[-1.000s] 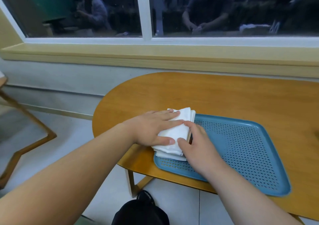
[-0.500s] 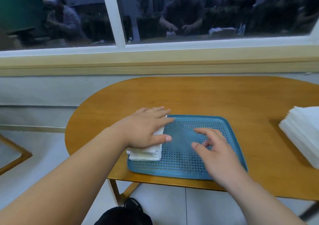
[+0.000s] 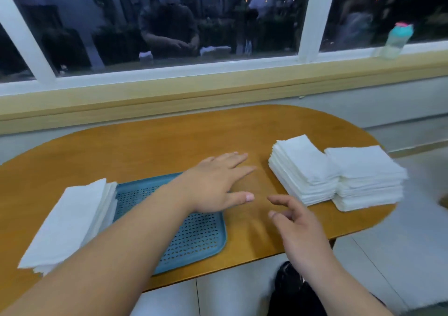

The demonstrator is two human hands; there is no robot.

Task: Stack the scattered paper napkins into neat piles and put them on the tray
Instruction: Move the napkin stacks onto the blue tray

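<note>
oval table [image 3: 169, 141] bearing a blue perforated tray [image 3: 194, 238]; napkin pile [image 3: 72, 218] lies on the tray's left end; second pile [image 3: 303, 167] and third pile [image 3: 366, 177] touch on the table at right; left hand [image 3: 215, 184] flat, fingers spread, empty; right hand [image 3: 295, 223] loosely curled, empty.

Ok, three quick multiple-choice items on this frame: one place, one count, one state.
1. The napkin pile sits on which part of the blue tray? A left end; B centre; C right end.
2. Stacks on the table right of the tray? A one; B two; C four.
3. The left hand and right hand hold? A napkins; B the tray; C nothing.
1 A, it covers the left end. 2 B, near stack beside far stack. 3 C, both open, empty.
</note>
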